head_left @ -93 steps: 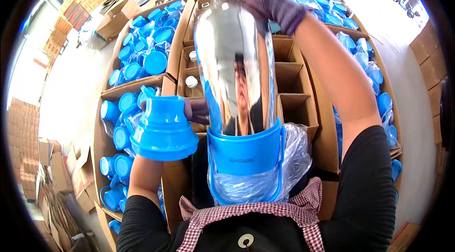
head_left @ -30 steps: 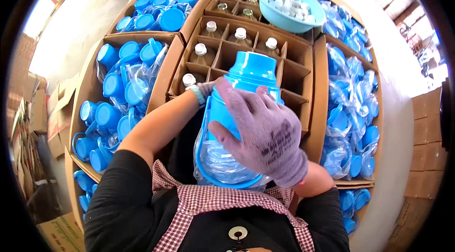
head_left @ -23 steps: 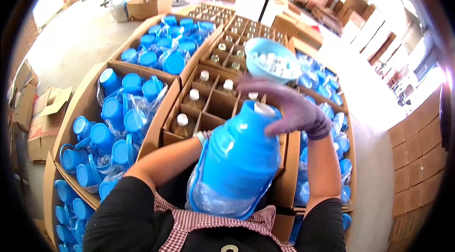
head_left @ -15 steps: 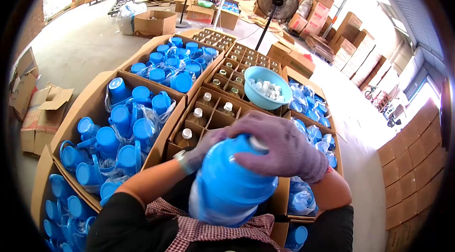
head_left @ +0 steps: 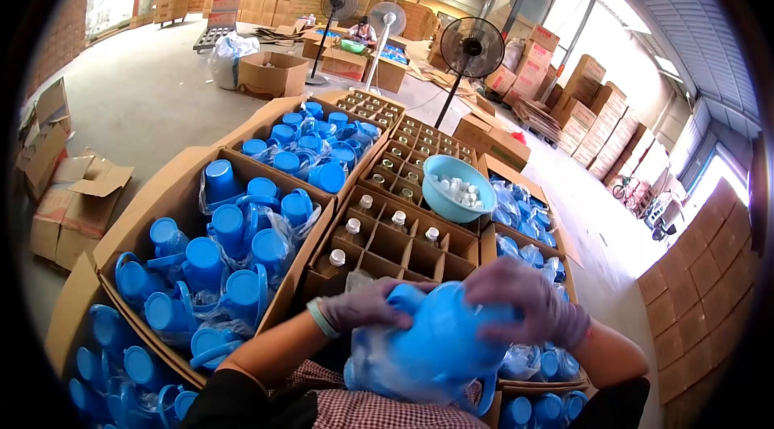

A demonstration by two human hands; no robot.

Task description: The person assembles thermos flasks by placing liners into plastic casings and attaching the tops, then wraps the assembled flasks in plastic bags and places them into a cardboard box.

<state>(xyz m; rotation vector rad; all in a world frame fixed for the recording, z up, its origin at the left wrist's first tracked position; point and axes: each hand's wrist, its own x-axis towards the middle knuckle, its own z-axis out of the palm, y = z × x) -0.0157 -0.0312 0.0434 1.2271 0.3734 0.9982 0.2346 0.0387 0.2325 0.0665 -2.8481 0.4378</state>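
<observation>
Since I only get the head view at my end, noting what reads clearly. Left hand in a grey-purple knit glove (head_left: 367, 306): fingers curled, grasping the side of a bright blue plastic flask (head_left: 443, 340), next to a rounded blue projection. Right hand in a matching glove (head_left: 528, 300): blurred, fingers bent at the upper right of the flask; I can't tell whether they grip or just touch.

Flask sits between the two hands, tilted, close in front of a red-and-white checked apron (head_left: 355, 411). Crinkled clear plastic film (head_left: 372, 348) shows at its left side. Pale teal band (head_left: 321, 318) on the left wrist.

Just beyond the hands I have a brown cardboard carton with dividers (head_left: 409, 251), with clear bottles with white caps (head_left: 353, 226) standing in some compartments. Behind it, a light-blue round plastic basin (head_left: 451, 207) holds small white caps (head_left: 458, 189). On the left, a larger brown cardboard carton (head_left: 302, 276) is packed with blue handled plastic cups (head_left: 228, 227), some in clear bags. Farther back, a black round standing fan (head_left: 472, 47).
</observation>
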